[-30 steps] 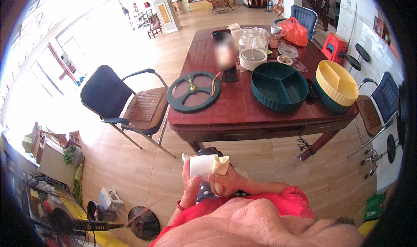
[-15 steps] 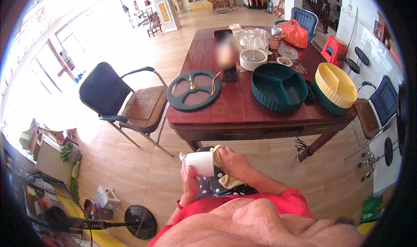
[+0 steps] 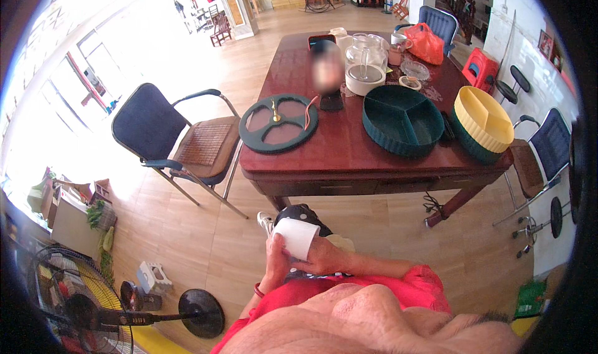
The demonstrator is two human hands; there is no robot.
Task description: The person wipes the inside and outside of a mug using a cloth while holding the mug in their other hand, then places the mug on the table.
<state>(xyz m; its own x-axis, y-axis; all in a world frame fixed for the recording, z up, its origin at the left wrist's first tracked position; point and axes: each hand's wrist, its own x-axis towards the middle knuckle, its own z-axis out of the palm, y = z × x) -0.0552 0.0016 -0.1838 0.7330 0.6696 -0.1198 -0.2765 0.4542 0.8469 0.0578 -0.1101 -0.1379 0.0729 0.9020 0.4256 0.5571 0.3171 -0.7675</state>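
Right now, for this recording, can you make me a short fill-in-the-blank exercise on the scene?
The left hand holds a cylinder coloured ____.
The open green tray is divided into ____ compartments.
The yellow tray is stacked on a tray coloured ____.
The fan stands on the person's ____ side.

Missing words: white; three; green; left.
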